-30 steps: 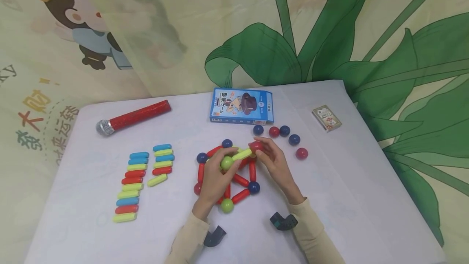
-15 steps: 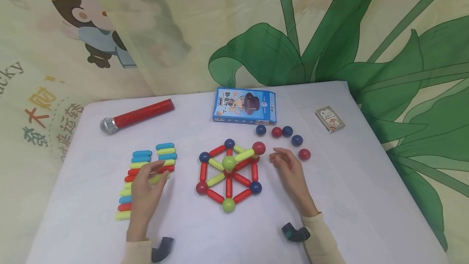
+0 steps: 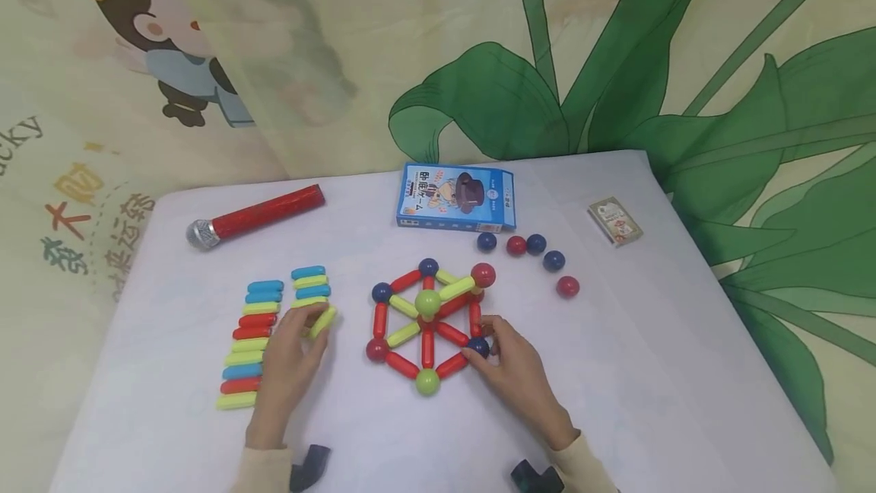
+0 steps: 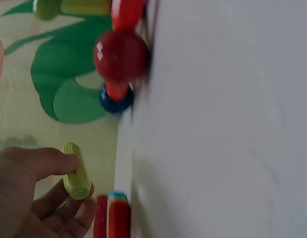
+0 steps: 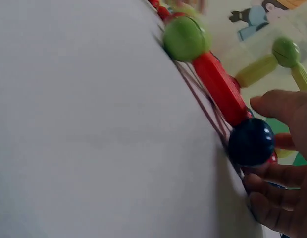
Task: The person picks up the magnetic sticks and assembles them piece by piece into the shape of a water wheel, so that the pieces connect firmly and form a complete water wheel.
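Note:
My left hand [image 3: 294, 364] pinches a yellow-green magnetic rod [image 4: 76, 173] between thumb and fingers, raised beside the rows of rods. In the middle of the table stands a structure of magnetic rods and balls, a six-sided frame with spokes. A green ball [image 3: 428, 303] sits raised at its centre, joined by a yellow-green rod [image 3: 457, 289] to a larger-looking red ball [image 3: 483, 275]. At the frame's right front corner my right hand [image 3: 516, 371] holds a dark blue ball [image 5: 251, 142] with thumb and fingers round it. A red rod [image 5: 220, 89] runs from that ball to a green corner ball [image 5: 187, 38].
Loose rods [image 3: 241, 358] in blue, red and yellow-green lie in two columns at left. Several blue and red balls [image 3: 553, 260] lie behind the structure at right. A red microphone [image 3: 263, 213], a blue box [image 3: 455, 196] and a small card box [image 3: 614, 221] lie farther back.
Both hands have left the raised rod and red ball, which stay on the structure. My left hand went left and picked up a yellow-green rod; my right came down to the blue corner ball.

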A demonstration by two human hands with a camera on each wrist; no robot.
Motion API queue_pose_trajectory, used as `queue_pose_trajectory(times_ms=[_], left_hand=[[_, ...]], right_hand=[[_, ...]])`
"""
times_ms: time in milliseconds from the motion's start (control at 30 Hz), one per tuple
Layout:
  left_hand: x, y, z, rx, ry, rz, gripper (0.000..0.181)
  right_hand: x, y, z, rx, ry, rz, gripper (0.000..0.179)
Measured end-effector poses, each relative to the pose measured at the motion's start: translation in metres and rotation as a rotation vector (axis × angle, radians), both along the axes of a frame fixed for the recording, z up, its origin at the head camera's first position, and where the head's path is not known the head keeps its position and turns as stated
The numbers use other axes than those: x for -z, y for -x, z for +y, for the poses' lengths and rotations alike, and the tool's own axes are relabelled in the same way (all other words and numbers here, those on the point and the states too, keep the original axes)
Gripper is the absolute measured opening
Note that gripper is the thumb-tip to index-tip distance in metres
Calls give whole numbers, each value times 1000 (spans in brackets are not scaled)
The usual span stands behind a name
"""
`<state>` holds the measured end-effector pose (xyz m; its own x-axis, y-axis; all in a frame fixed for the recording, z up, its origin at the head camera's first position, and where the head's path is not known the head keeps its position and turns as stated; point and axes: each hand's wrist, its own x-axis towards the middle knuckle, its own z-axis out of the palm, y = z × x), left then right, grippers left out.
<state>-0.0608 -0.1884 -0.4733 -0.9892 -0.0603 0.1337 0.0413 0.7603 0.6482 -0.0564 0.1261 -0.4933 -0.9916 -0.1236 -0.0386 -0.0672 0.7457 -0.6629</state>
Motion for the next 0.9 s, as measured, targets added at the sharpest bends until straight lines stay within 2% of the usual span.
queue_pose_trajectory(times_ms=[67,133,233,333,400,600,767,900], left_hand=[[-2,13,15,80,-104,62,45],[-3,27,30,180,-195,75,45],[-1,45,45,290,-278,-2,46],[0,52,51,332,-276,-91,46],[0,51,51,338,-254,-115,46],[-4,32,49,327,-159,-35,47],[-6,11,52,318,-114,-15,49],[-7,2,55,302,-148,42,50]], right_hand=[[0,-3,-4,-17,-48,51,51],[1,-4,-7,-22,-74,82,46],[2,-3,-10,-24,-82,99,35],[0,2,-16,-26,-113,92,31],[-3,7,-19,-31,-144,80,30],[-10,32,-14,-55,-196,56,29],[-15,64,-9,-119,-175,69,25],[-21,72,-9,-119,-90,95,25]])
